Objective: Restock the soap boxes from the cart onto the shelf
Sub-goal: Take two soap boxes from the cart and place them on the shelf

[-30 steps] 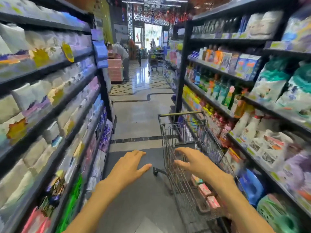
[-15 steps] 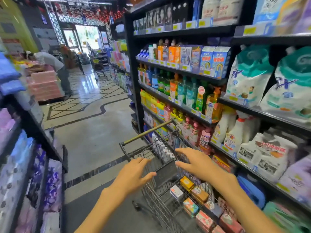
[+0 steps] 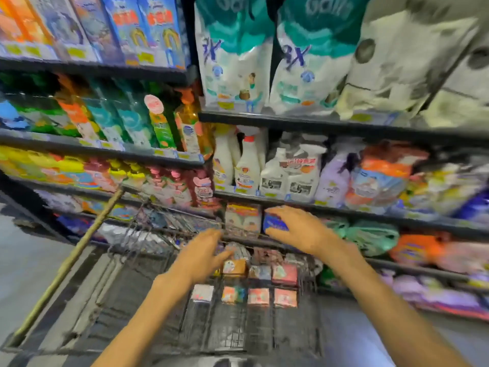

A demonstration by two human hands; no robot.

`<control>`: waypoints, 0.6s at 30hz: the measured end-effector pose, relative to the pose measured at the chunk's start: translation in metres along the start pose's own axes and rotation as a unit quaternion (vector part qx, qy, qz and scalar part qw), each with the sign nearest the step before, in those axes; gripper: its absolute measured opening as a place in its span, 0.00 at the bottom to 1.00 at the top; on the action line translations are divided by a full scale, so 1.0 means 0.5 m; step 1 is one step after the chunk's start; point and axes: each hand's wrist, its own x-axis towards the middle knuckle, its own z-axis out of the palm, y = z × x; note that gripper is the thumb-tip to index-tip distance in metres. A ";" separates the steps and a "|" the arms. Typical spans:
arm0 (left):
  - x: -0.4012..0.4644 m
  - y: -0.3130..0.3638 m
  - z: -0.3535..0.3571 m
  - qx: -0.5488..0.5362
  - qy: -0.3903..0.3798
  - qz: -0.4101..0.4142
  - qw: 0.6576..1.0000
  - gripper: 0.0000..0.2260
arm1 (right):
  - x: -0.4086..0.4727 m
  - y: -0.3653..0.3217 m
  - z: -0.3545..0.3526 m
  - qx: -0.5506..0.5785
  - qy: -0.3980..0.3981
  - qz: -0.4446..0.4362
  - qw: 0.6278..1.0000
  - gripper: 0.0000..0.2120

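We look down into the wire cart (image 3: 148, 263), which stands right up against the shelf (image 3: 344, 210) of cleaning goods. The whole view is smeared by motion, so fine detail is hard to read. On the cart's floor lie the soap boxes (image 3: 258, 296) in two loose rows, pink, orange and white ones side by side, just beside the cart wall nearest the shelf.

Our left hand (image 3: 203, 254) reaches forward over the cart with its fingers spread and loose, grasping nothing; its fingertips hover above the orange box (image 3: 234, 266) in the far row, and we cannot tell whether they touch it. Our right hand (image 3: 299, 229) is stretched higher, toward the low shelf level, fingers splayed and released over a blue package (image 3: 274, 223) standing there; whether the palm rests on it we cannot tell. Next to that package stands a pale carton (image 3: 242, 218) with an orange top. White spray bottles (image 3: 247, 165) stand on the level above.
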 end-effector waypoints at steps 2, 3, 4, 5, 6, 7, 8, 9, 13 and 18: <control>0.060 -0.015 0.033 -0.010 -0.037 0.030 0.999 0.30 | 0.002 0.038 0.034 0.020 0.001 0.048 0.999 0.28; 0.088 -0.023 0.055 -0.015 -0.057 0.042 0.997 0.29 | 0.000 0.056 0.055 0.028 -0.001 0.074 0.997 0.28; 0.116 -0.035 0.083 -0.017 -0.076 0.050 0.996 0.29 | 0.000 0.074 0.078 0.038 -0.006 0.098 0.994 0.27; 0.140 -0.046 0.114 -0.017 -0.097 0.056 0.994 0.28 | -0.001 0.091 0.104 0.055 -0.011 0.120 0.991 0.28; 0.160 -0.053 0.143 -0.019 -0.113 0.064 0.991 0.27 | -0.002 0.108 0.132 0.070 -0.018 0.143 0.987 0.29; 0.178 -0.063 0.178 -0.023 -0.130 0.068 0.989 0.25 | -0.003 0.126 0.163 0.081 -0.025 0.161 0.983 0.30; 0.194 -0.070 0.212 -0.030 -0.148 0.067 0.986 0.22 | -0.005 0.146 0.196 0.092 -0.036 0.178 0.979 0.29; 0.210 -0.077 0.246 -0.046 -0.174 0.062 0.982 0.18 | -0.005 0.163 0.226 0.107 -0.043 0.190 0.975 0.27; 0.272 -0.122 0.423 -0.036 -0.229 0.043 0.972 0.17 | 0.006 0.228 0.352 0.169 -0.058 0.255 0.950 0.24; 0.317 -0.160 0.650 0.065 -0.213 -0.004 0.975 0.19 | 0.014 0.301 0.517 0.208 -0.093 0.280 0.932 0.26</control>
